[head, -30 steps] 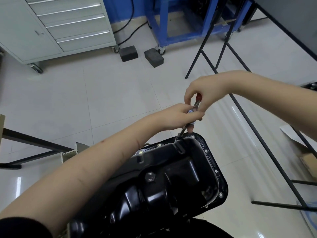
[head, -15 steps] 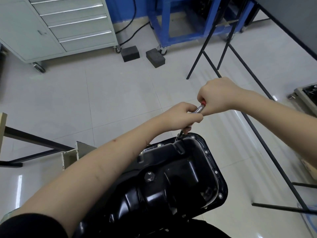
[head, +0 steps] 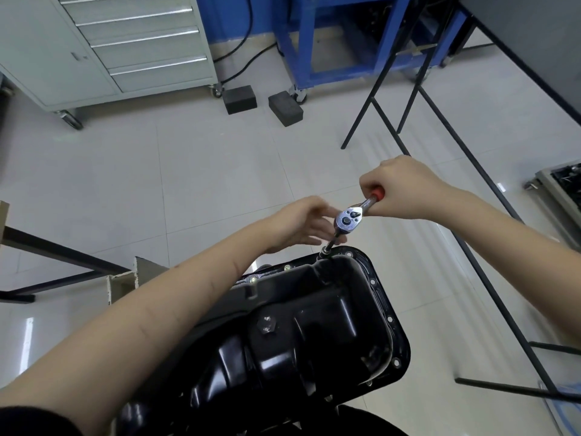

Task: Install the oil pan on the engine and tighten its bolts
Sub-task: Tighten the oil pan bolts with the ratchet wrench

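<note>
A glossy black oil pan lies below me, its flange ringed with small bolts and holes. A chrome ratchet wrench with a red handle stands on an extension whose socket sits on a bolt at the pan's far corner. My right hand is closed around the red handle. Just left of the ratchet head hovers my left hand, fingers spread and blurred, holding nothing. A large drain plug shows on the pan's side wall.
Black metal frame legs run along the right side. On the tiled floor beyond lie two dark blocks, with a grey drawer cabinet on castors and a blue stand behind them. A beige post stands at the left.
My left hand has let go of the ratchet head and opened, drawing slightly left. My right hand swung the handle to the right, so the ratchet head is now uncovered.
</note>
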